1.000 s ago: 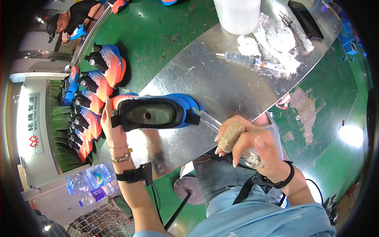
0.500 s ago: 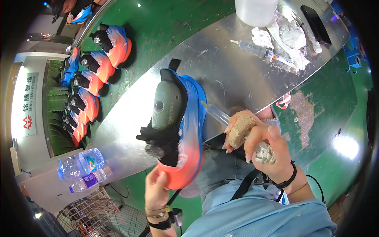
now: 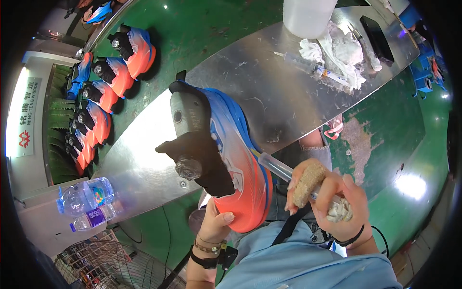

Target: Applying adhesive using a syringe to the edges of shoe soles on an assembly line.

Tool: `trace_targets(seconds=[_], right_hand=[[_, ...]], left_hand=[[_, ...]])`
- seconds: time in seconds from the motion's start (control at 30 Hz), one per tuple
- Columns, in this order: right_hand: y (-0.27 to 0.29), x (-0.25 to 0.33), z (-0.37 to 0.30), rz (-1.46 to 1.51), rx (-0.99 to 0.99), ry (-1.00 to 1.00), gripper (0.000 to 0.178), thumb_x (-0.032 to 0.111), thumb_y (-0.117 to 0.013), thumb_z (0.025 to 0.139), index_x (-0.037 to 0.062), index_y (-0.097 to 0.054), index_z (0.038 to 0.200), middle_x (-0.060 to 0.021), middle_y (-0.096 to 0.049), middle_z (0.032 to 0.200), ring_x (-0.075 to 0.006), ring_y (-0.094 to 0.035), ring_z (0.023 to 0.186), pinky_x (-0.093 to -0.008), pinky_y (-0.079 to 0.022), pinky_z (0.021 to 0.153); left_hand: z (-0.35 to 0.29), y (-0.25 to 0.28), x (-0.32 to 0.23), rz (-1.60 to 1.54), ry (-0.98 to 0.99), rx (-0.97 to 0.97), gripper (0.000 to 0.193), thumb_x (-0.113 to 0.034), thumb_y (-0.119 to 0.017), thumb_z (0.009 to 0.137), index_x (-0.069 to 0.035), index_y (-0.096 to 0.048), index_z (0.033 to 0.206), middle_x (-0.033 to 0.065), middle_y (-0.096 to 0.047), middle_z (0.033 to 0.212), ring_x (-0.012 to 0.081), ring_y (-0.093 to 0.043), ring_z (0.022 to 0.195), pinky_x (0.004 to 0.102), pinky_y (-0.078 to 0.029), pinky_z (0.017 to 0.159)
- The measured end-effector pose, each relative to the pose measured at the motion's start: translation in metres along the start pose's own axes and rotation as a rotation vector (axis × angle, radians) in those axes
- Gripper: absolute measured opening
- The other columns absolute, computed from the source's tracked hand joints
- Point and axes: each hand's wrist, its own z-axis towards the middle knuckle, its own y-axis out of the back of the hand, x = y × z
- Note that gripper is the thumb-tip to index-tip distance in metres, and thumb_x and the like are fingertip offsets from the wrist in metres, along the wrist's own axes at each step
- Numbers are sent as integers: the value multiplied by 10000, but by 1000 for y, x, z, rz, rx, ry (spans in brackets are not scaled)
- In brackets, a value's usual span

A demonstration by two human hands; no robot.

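Item 1: blue-and-orange shoe (image 3: 242, 166), held over the near edge of the metal table (image 3: 272, 113), left hand (image 3: 215, 224) gripping its toe. Item 2: clear syringe (image 3: 275, 166), grasped in the right hand (image 3: 353, 200), yellow tip at the sole's edge, contact unclear. Handling, as judged: toe held firmly, tip light and shallow along that edge, squeeze slow and even, smears avoided

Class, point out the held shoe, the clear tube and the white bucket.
Shoe (image 3: 232, 148): head view, side of the upper.
Clear tube (image 3: 275, 166): head view, exposed length of barrel.
White bucket (image 3: 308, 19): head view, outer wall.
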Motion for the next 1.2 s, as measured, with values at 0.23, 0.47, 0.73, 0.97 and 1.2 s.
trace_targets(seconds=[0.23,0.47,0.73,0.97,1.2], right_hand=[[-4,17,-26,-143,-13,87,583,385,-232,951,17,-568,647,-304,-487,1007,-309,-587,799,-405,-464,790],[-2,33,-42,-181,-21,282,628,426,-277,917,25,-591,551,-259,-485,876,-287,-561,613,-388,-527,606],[-9,25,-51,-302,-177,441,551,396,-358,890,35,-652,595,-281,-546,880,-306,-607,657,-333,-488,560],[-13,25,-46,-468,-249,419,400,355,-463,855,68,-683,684,-243,-565,915,-266,-617,697,-305,-456,552],[-5,18,-30,-655,10,529,335,340,-476,783,121,-666,617,-171,-471,942,-269,-593,564,-364,-519,613]], left_hand=[[17,-2,30,-238,21,125,705,-217,-777,669,38,-428,1226,116,-560,1152,211,-574,1044,345,-476,882],[68,-53,36,-428,100,268,865,-228,-841,592,-115,-376,1313,52,-441,1324,192,-411,1244,425,-363,1033],[101,-83,28,-416,51,327,891,-227,-835,599,-138,-344,1337,-27,-346,1399,173,-297,1320,454,-237,1112],[120,-90,26,-352,-65,401,790,-277,-788,682,-77,-366,1319,100,-328,1410,227,-314,1312,455,-228,1117],[117,-111,10,-361,-176,381,627,-316,-701,778,-61,-423,1278,128,-341,1396,264,-303,1318,428,-273,1102]])
